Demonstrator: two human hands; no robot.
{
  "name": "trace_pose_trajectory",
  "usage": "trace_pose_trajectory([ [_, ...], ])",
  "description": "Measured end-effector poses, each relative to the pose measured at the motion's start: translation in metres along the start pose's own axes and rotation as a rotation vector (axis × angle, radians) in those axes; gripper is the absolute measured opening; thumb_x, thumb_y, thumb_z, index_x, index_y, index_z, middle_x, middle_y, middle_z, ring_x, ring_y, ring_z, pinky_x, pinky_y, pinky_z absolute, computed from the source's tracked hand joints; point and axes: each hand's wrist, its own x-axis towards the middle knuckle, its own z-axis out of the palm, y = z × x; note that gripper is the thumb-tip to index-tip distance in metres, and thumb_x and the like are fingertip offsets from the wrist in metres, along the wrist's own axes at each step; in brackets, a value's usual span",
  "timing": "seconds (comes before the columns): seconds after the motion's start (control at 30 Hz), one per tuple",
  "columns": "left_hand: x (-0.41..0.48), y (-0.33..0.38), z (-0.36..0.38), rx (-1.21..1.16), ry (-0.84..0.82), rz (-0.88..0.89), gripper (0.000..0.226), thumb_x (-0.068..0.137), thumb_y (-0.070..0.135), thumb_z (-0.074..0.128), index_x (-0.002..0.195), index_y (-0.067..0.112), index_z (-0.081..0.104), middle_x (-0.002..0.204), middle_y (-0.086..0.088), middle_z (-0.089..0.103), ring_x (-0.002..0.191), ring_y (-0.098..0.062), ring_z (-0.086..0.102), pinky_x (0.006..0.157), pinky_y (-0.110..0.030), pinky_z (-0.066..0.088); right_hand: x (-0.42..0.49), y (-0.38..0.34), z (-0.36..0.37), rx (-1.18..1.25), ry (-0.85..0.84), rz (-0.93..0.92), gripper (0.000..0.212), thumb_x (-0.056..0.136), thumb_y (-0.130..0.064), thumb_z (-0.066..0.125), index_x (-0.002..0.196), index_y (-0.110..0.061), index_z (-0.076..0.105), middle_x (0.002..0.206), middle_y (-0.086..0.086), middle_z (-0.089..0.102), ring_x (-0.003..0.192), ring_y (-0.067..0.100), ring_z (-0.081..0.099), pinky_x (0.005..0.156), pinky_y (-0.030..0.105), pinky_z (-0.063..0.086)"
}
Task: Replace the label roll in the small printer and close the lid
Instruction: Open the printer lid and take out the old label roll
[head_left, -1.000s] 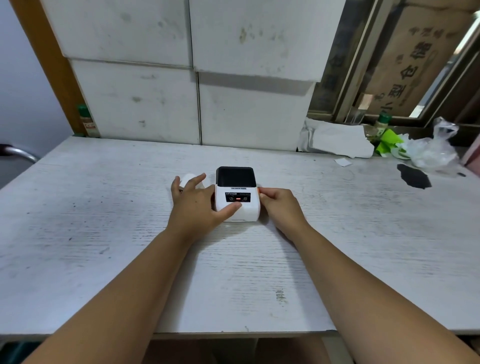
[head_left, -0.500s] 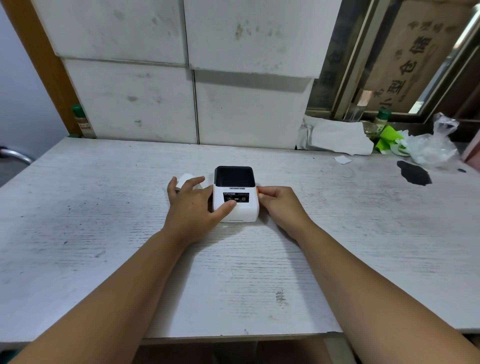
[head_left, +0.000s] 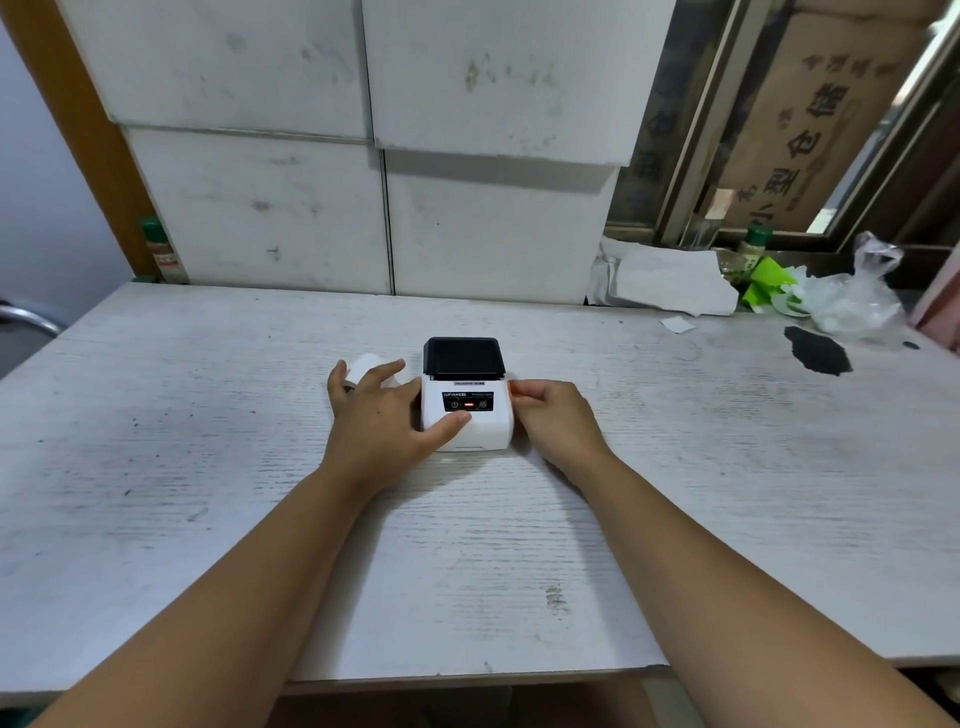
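Note:
A small white printer (head_left: 483, 428) with a dark lid (head_left: 463, 356) stands in the middle of the white table (head_left: 208, 467); the lid lies flat and shut. My left hand (head_left: 382, 415) grips the printer's left side, thumb across its front panel. My right hand (head_left: 553, 415) rests against the printer's right side, fingertips on an orange tab (head_left: 511, 387). A white label roll (head_left: 366, 366) lies on the table just left of the printer, partly hidden behind my left fingers.
White boxes (head_left: 374, 171) are stacked along the table's back edge. At the back right lie crumpled paper (head_left: 670, 280), a green scrap (head_left: 766, 283), a plastic bag (head_left: 857, 301) and a black patch (head_left: 818, 351). A green-capped bottle (head_left: 162, 249) stands at the back left.
Both hands stay on the printer's sides; my left thumb has slid slightly along the front panel. The view has shifted a little.

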Motion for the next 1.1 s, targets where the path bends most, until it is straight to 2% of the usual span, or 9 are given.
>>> trace_pose_trajectory([
  [0.07,0.0,-0.002,0.002,-0.008,0.004,-0.009,0.074,0.069,0.075,0.02,0.106,0.032,0.067,0.102,0.008,0.07,0.135,-0.009,0.033,0.111,-0.043,-0.007,-0.002,-0.003,0.001,0.02,0.061,0.01,0.025,0.084,-0.033,0.052,0.097,-0.037,0.073,0.09,-0.016,0.075,0.09,0.01,0.068,0.086,0.035,0.054],
  [0.2,0.003,-0.005,0.009,-0.024,0.052,-0.052,0.066,0.079,0.067,0.018,0.081,0.023,0.068,0.081,0.01,0.071,0.128,-0.011,0.043,0.109,-0.042,-0.009,-0.007,-0.008,0.001,-0.035,0.126,-0.04,0.018,0.093,-0.037,0.045,0.099,-0.03,0.06,0.097,-0.016,0.068,0.09,0.014,0.062,0.073,0.031,0.044],
  [0.37,0.003,-0.003,0.01,0.044,0.112,-0.037,0.067,0.079,0.062,0.022,0.106,0.021,0.068,0.102,0.003,0.071,0.125,-0.014,0.046,0.109,-0.043,-0.005,-0.008,-0.002,0.002,-0.013,0.145,-0.126,0.011,0.091,-0.035,0.05,0.092,-0.03,0.059,0.091,-0.017,0.067,0.091,0.01,0.062,0.082,0.036,0.05],
  [0.53,0.001,-0.003,0.01,0.022,0.176,-0.03,0.064,0.077,0.061,0.028,0.103,0.019,0.069,0.1,0.003,0.07,0.124,-0.018,0.047,0.109,-0.044,-0.003,-0.01,0.002,0.002,0.078,0.137,-0.192,0.008,0.087,-0.032,0.058,0.094,-0.031,0.062,0.098,-0.014,0.069,0.095,0.01,0.064,0.087,0.044,0.054],
  [0.67,0.001,-0.002,0.01,0.024,0.23,-0.044,0.056,0.075,0.06,0.036,0.093,0.019,0.071,0.11,0.001,0.063,0.125,-0.02,0.045,0.109,-0.051,0.0,-0.012,0.002,0.002,0.076,0.132,-0.219,0.011,0.084,-0.034,0.063,0.095,-0.032,0.06,0.101,-0.015,0.066,0.098,0.011,0.062,0.088,0.043,0.053],
  [0.8,0.001,-0.003,0.011,0.017,0.247,-0.047,0.056,0.073,0.061,0.038,0.09,0.021,0.072,0.119,-0.001,0.058,0.128,-0.022,0.04,0.109,-0.045,-0.004,-0.011,0.003,0.004,0.053,0.137,-0.234,0.018,0.079,-0.041,0.066,0.095,-0.035,0.059,0.104,-0.015,0.065,0.104,0.012,0.06,0.09,0.041,0.051],
  [0.9,0.002,-0.004,0.01,0.002,0.264,-0.023,0.052,0.073,0.059,0.042,0.092,0.021,0.072,0.122,-0.003,0.056,0.128,-0.024,0.04,0.108,-0.043,-0.002,-0.011,0.004,0.003,0.063,0.134,-0.253,0.022,0.082,-0.036,0.067,0.103,-0.036,0.06,0.109,-0.018,0.064,0.11,0.01,0.057,0.094,0.036,0.049],
  [1.03,0.002,-0.003,0.012,0.015,0.25,0.035,0.049,0.075,0.051,0.042,0.106,0.023,0.069,0.121,-0.003,0.056,0.125,-0.024,0.043,0.107,-0.051,0.007,-0.014,0.003,0.002,0.108,0.113,-0.306,0.038,0.086,-0.025,0.066,0.121,-0.033,0.055,0.115,-0.025,0.058,0.117,-0.002,0.052,0.095,0.019,0.041],
  [1.1,0.002,-0.002,0.012,0.011,0.252,0.042,0.049,0.077,0.05,0.042,0.109,0.023,0.067,0.117,-0.003,0.057,0.121,-0.021,0.041,0.107,-0.05,0.007,-0.014,0.003,0.003,0.132,0.102,-0.315,0.038,0.087,-0.022,0.066,0.121,-0.03,0.052,0.117,-0.027,0.058,0.115,-0.008,0.051,0.094,0.016,0.039],
])
